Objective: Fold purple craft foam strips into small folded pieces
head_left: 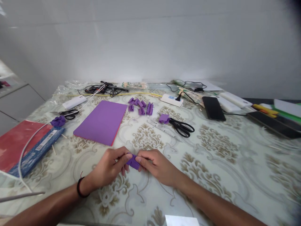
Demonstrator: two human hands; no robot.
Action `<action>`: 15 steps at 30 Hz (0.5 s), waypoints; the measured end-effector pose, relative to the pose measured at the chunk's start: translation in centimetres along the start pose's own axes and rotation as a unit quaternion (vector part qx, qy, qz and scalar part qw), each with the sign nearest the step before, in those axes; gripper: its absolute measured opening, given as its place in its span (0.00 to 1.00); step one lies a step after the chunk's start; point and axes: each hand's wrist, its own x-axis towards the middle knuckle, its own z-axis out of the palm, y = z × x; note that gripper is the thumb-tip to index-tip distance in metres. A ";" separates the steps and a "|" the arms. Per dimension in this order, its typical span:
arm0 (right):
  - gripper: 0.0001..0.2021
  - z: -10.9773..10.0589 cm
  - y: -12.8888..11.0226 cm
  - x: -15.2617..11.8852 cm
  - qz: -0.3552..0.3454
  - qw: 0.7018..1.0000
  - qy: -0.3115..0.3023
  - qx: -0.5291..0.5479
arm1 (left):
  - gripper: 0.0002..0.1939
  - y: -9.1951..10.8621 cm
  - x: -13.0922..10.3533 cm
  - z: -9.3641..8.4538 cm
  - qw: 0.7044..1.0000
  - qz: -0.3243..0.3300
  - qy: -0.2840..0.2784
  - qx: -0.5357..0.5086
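Note:
Between my two hands is a small folded piece of purple paper (133, 162), held just above the patterned tablecloth. My left hand (110, 166) pinches its left end between thumb and fingers. At the right end, my right hand (156, 164) grips it the same way. Beyond them lie several folded purple paper pieces (141, 106) in a loose group. Another purple paper piece (164, 118) rests at the blades of black-handled scissors (181, 126). A clear ruler (164, 130) lies flat in front of these scissors. Purple sheets (102, 122) are stacked to the left.
At left are a red and blue packet (35, 150), crumpled purple paper (58, 121), a second pair of scissors (69, 113) and a white cable (22, 157). A power strip (171, 99), cables and phones, including a black phone (213, 108), line the back and right.

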 end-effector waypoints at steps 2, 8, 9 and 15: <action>0.20 0.0 0.2 0.0 -0.018 1.000 0.002 -0.018 | 0.16 -0.1 0.3 -0.1 1.000 -0.025 -0.017 0.004; 0.20 0.0 0.3 -0.1 -0.041 0.998 0.003 -0.057 | 0.18 0.0 0.8 -0.4 0.993 -0.053 -0.100 0.018; 0.20 0.0 0.3 -0.1 -0.040 0.997 0.005 -0.059 | 0.19 0.0 0.8 -0.4 0.993 -0.051 -0.102 0.018; 0.26 -0.3 0.4 0.1 -0.025 0.998 0.023 -0.057 | 0.20 0.1 0.5 -0.1 0.996 -0.051 -0.076 0.010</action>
